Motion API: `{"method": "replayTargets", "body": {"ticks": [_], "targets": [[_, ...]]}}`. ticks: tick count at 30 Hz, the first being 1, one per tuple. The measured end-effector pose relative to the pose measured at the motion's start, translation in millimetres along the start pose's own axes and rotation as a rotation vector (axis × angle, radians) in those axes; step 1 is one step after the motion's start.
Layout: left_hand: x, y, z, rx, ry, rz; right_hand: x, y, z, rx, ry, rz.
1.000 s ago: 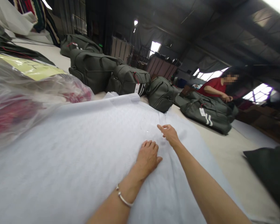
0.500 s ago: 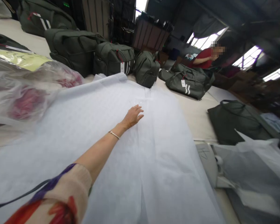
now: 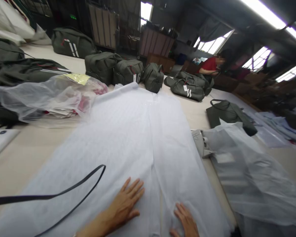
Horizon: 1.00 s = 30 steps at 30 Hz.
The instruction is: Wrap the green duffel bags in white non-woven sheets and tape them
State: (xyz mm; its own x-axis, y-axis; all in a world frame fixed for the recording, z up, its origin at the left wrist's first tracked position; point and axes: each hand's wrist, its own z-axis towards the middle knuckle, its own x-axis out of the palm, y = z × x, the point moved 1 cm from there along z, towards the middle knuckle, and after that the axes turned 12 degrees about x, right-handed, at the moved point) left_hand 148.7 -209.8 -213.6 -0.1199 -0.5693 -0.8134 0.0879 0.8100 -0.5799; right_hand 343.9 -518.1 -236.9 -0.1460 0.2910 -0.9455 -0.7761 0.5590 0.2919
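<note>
A long white translucent sheet [image 3: 118, 131] lies over the table, with a seam or overlapping edge running down its length. Flat on its near part rests my left hand [image 3: 127, 204], palm down and fingers spread, just left of that seam. My right hand [image 3: 184, 220] touches the sheet to the right of the seam, fingers apart, its wrist cut off by the frame's bottom. Neither hand holds anything. A dark strap [image 3: 84, 184] loops across the sheet at the left, its far end outside the frame.
Dark green duffel bags [image 3: 129, 70] stand along the sheet's far end. Clear plastic bags with pink contents [image 3: 71, 95] lie at left, near a white device [image 3: 2, 141]. On the right are another green bag [image 3: 229, 113] and grey plastic sheeting [image 3: 249, 171]. A person in red [image 3: 208, 65] stands beyond.
My left hand has drawn back from the sheet's far part to its near part. My right hand has come into view. The camera has pulled back, showing more table.
</note>
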Motion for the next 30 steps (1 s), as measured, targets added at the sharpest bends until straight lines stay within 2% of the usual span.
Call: {"method": "replayTargets", "body": {"ticks": [3, 6, 10, 14, 16, 19, 22, 26, 30], "targets": [[21.0, -13.2, -12.6, 0.04, 0.074, -0.067, -6.5, 2.8, 5.5, -0.049, -0.02, -0.025], [30.8, -11.3, -15.5, 0.06, 0.057, -0.076, -18.9, 13.0, 19.2, -0.115, -0.071, -0.022], [31.9, -11.0, -18.9, 0.187, 0.014, -0.06, -35.8, 34.6, 43.3, -0.231, -0.126, -0.04], [23.3, -22.3, -20.8, 0.197, -0.043, -0.113, -46.1, 67.2, 60.7, -0.172, -0.005, 0.018], [18.2, -31.2, -20.7, 0.12, -0.127, -0.2, -45.1, 84.7, 63.0, -0.121, 0.099, 0.062], [15.7, -44.9, -20.6, -0.076, -0.27, -0.413, -36.0, 105.6, 60.8, -0.063, 0.233, 0.086], [24.1, -55.6, -19.5, -0.262, -0.28, -0.694, -23.9, 117.4, 58.8, -0.019, 0.293, 0.07], [49.4, -63.2, -16.5, -0.61, -0.211, -1.046, -10.7, 121.2, 65.1, -0.05, 0.245, 0.053], [73.0, -69.8, -14.7, -0.79, -0.219, -1.062, 10.9, 114.9, 74.1, -0.182, 0.146, 0.015]]}}
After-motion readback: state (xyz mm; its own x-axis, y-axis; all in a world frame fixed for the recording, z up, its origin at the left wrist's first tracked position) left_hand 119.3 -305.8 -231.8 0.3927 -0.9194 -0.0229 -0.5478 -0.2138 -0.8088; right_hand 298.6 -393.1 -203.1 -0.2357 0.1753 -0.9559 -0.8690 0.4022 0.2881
